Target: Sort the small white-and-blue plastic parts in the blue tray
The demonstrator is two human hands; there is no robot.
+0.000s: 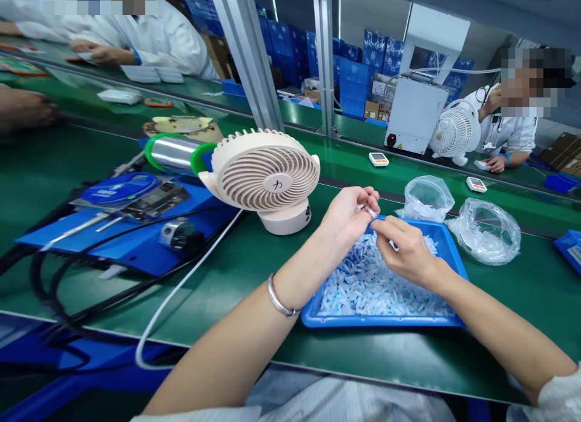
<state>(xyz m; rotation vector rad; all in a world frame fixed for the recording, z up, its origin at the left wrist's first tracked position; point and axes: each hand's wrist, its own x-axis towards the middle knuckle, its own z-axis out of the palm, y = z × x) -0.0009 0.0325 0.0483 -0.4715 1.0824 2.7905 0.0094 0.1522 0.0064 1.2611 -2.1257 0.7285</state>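
Observation:
Above the far left part of a blue tray (385, 321), my two hands come close together. My left hand (351, 210) is palm up with curled fingers, closed on a small white plastic piece (370, 212). From the right, my right hand (403, 246) reaches in with thumb and forefinger pinched near that piece; whatever sits between those fingertips is too small to make out. Many small white and pale-blue plastic pieces (363, 283) fill the tray below.
Left of the tray stands a beige fan (276, 180). Beyond it lies a blue machine (136, 228) with cables. Two clear plastic bags (488, 231) rest behind the tray. Small white devices (378, 160) lie on the green belt. Co-workers (158, 34) sit across the line.

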